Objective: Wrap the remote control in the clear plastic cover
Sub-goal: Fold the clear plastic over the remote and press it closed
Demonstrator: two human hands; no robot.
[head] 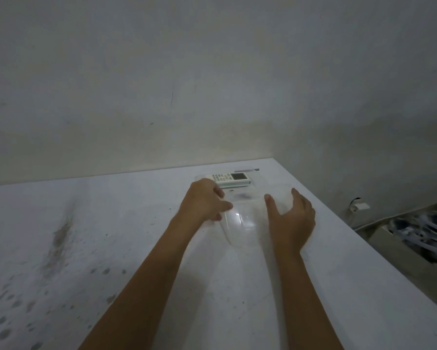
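A white remote control (231, 178) with a small grey screen lies flat near the far edge of the white table (111, 236), its long side across my view. A clear plastic cover (245, 215) curls up between my hands just in front of the remote, and its far part seems to lie under the remote. My left hand (204, 202) grips the sheet's left edge, its knuckles close to the remote's left end. My right hand (292, 218) holds the sheet's right side with fingers curved around it.
The table's right edge (351, 223) runs diagonally close to my right hand, with the floor below. A wall stands right behind the table. A strip of tape (246, 170) lies beyond the remote. Dark stains (58, 238) mark the table's left part. Blurred objects (419, 231) sit on the floor at right.
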